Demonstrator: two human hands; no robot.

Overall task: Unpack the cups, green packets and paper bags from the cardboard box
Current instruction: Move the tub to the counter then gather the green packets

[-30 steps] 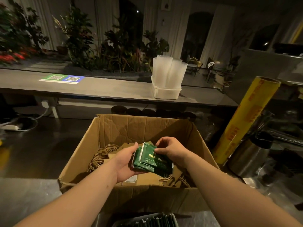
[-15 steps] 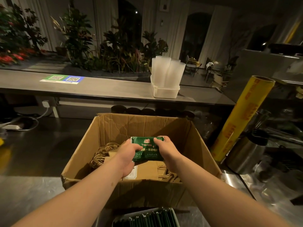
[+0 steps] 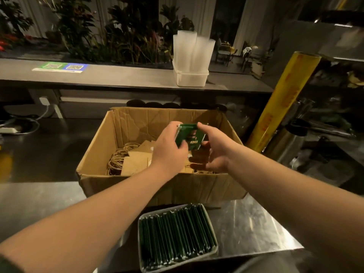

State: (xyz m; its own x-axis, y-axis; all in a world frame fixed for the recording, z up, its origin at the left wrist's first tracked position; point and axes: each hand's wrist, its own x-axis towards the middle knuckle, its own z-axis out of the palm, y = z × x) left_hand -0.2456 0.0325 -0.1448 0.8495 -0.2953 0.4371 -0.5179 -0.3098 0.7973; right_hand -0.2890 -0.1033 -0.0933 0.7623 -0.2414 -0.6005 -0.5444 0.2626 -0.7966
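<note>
left hand (image 3: 169,148): arm stretched over box (image 3: 149,121), fingers (image 3: 183,147) curled round left end of packets (image 3: 190,136)
right hand (image 3: 213,154): forefinger on packets' top edge, other fingers cupped below, holding
packets: small tilted stack, above box
box: open, mid table (image 3: 246,223), paper bags (image 3: 136,160) inside
tray (image 3: 213,251): near table edge, full of green packets

Left hand (image 3: 169,146): grips the left edge of the green packet stack (image 3: 190,137).
Right hand (image 3: 214,152): pinches its right edge.
Cardboard box (image 3: 157,186): open, beneath both hands.
Paper bags (image 3: 136,160): inside the box, below and left of the hands.
Tray (image 3: 139,233): nearer than the hands, full of packets on edge.
Cups (image 3: 192,50): far beyond the hands, stacked in a white tub (image 3: 192,78).
</note>
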